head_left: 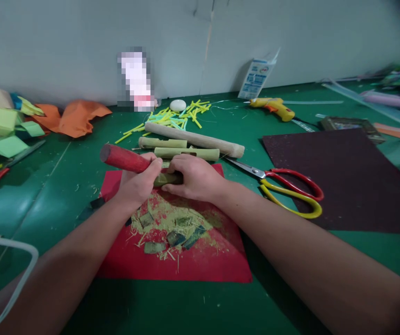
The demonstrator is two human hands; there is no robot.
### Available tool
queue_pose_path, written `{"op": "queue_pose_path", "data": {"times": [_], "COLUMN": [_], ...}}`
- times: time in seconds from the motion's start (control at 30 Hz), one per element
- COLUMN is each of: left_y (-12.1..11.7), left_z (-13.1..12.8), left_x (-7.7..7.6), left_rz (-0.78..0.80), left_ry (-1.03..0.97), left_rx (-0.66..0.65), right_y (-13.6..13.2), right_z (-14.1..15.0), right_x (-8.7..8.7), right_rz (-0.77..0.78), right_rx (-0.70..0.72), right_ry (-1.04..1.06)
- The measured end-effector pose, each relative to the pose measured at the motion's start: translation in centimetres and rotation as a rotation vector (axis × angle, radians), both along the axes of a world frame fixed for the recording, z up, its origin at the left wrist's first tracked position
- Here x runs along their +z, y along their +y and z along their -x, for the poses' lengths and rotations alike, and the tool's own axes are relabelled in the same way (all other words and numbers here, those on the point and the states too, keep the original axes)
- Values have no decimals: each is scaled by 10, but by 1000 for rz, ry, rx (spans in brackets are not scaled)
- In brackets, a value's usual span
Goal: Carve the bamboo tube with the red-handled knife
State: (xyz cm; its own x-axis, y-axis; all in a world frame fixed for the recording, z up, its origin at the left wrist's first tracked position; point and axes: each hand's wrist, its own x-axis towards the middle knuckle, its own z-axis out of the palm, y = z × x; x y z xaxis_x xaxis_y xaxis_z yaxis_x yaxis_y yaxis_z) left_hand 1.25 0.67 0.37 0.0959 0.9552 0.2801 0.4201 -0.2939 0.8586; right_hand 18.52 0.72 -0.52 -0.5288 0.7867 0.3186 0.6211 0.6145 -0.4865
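My left hand [137,182] is closed around the thick red handle [125,158] of a tool; its working end is hidden between my hands. Close beside it, my right hand [198,178] grips a short green bamboo piece [167,179] over a red sheet [217,265]. Sawdust and shavings [172,209] cover the sheet's middle, with several dark green bamboo chips [154,247] among them. Just beyond my hands lie two cut bamboo tubes, the nearer tube [203,154] with a notch and the farther tube [163,143], and a longer pale wooden stick [195,138].
Scissors [264,175] with red and yellow handles lie at right beside a dark brown sheet [339,181]. Farther back are a yellow glue gun [273,108], yellow straw pieces [200,116] and a leaning carton [257,77]. Folded papers [3,121] and orange paper [83,118] occupy the left.
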Motion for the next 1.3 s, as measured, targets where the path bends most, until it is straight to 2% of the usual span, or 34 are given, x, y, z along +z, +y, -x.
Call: {"op": "queue_pose_path", "data": {"times": [0.53, 0.93, 1.13, 1.3], "left_y": [1, -1, -5, -7], "left_z": [3, -3, -2, -6], "left_x": [-3, 0, 5, 8], "left_rz": [-30, 11, -77, -52], "left_ry": [42, -54, 90, 66], "left_rx": [-5, 24, 14, 46], "right_y": [-2, -3, -5, -6], "right_z": [0, 1, 3, 4], "right_x": [2, 3, 1, 3], "right_rz": [18, -15, -62, -55], "right_rx": [-13, -23, -36, -47], "right_ry": [-22, -53, -92, -108]}}
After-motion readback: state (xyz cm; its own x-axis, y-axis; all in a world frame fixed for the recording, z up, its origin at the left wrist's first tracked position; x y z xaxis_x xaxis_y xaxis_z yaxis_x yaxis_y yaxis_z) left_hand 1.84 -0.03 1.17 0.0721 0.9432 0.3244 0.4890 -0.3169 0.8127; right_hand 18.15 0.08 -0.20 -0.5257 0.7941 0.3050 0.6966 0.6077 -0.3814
